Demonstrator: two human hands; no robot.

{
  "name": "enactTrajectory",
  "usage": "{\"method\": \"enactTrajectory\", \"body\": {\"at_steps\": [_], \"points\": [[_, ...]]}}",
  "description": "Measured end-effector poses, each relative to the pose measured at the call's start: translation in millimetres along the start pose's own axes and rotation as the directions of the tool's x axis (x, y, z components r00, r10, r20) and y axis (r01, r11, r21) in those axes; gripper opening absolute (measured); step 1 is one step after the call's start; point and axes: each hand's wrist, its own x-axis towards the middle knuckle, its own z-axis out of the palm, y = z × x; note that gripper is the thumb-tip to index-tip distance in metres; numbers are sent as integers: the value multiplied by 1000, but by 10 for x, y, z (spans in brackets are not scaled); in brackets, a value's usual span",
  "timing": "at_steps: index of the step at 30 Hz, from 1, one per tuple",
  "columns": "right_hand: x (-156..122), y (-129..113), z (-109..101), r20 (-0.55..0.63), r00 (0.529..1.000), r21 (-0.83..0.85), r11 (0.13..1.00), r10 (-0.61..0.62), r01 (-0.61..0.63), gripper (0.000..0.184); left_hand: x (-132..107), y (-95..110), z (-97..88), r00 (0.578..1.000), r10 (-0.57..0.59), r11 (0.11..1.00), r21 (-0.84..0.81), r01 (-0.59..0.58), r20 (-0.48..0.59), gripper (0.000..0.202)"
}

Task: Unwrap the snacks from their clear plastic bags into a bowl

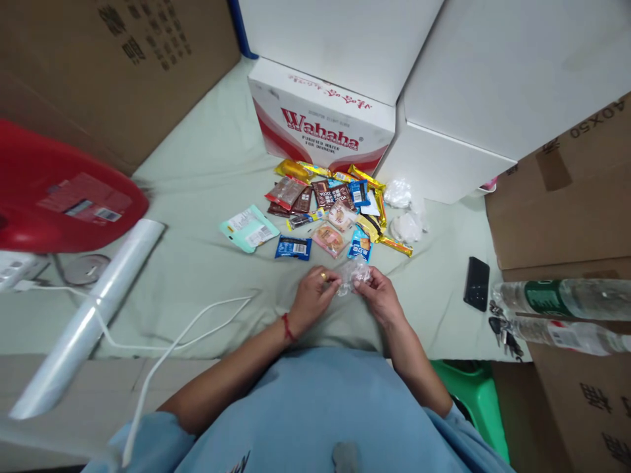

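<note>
My left hand point(313, 295) and my right hand point(379, 292) are close together over the pale green cloth point(207, 197). Both pinch a small clear plastic bag point(353, 274) between their fingertips. A ring shows on my left hand and a red string circles that wrist. Just beyond the hands lies a pile of snack packets point(335, 203): brown chocolate wrappers, yellow bars, and blue packets point(294, 247). A mint green packet point(248, 228) lies apart to the left of the pile.
A Wahaha carton point(320, 121) and white boxes point(473, 79) stand behind the pile. Crumpled clear bags point(407, 210), a black phone point(476, 283), keys point(503, 332) and water bottles point(562, 299) are right. A plastic film roll point(93, 309), white cable point(197, 322) and red object point(59, 190) are left.
</note>
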Motion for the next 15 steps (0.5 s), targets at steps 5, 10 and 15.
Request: {"method": "enactTrajectory", "body": {"at_steps": [5, 10, 15], "points": [[-3, -33, -131, -70, 997, -38, 999, 19, -22, 37, 66, -18, -85, 929, -348, 847, -468, 254, -126, 25], [24, -83, -261, -86, 996, -46, 998, 33, -37, 39, 105, -31, -133, 902, -418, 752, -599, 275, -110, 35], [-21, -45, -214, -317, 892, -362, 910, -323, 201, 30, 108, 65, -126, 897, -441, 670, -676, 306, -31, 38]]}}
